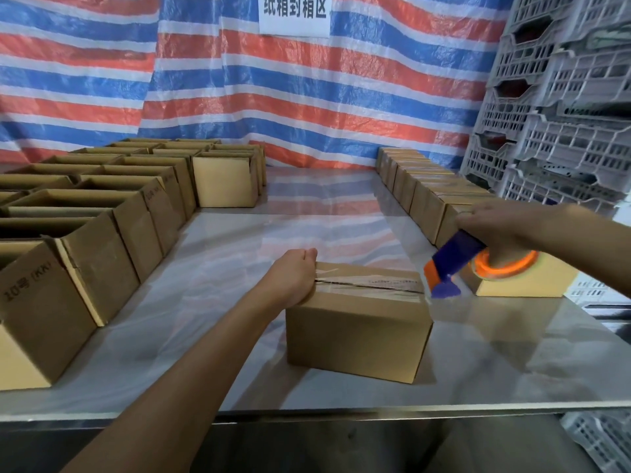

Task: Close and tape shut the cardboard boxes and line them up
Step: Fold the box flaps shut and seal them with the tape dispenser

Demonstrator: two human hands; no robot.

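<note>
Left hand [294,278] clamps the left end of box [358,336] on table [239,268], fingers folded over the edge, pinning the tape [368,284] start. Strip runs along the seam, wrinkled, flaps slightly gapped. Dispenser [457,255] sits at the right edge, right hand [495,227] wrapped round it. Risks: left lets go early and box skids; skewed cut leaves a short tail, seam peels.

The box [355,336] sits on the table [341,216] before me. My left hand [295,278] rests on its left end. The tape dispenser [457,261] in my right hand [502,227] is at its right end. Open boxes [102,233] stand in rows to its left. Closed boxes [426,192] line up behind it to the right, with stacked crates [563,114] beyond them.
</note>
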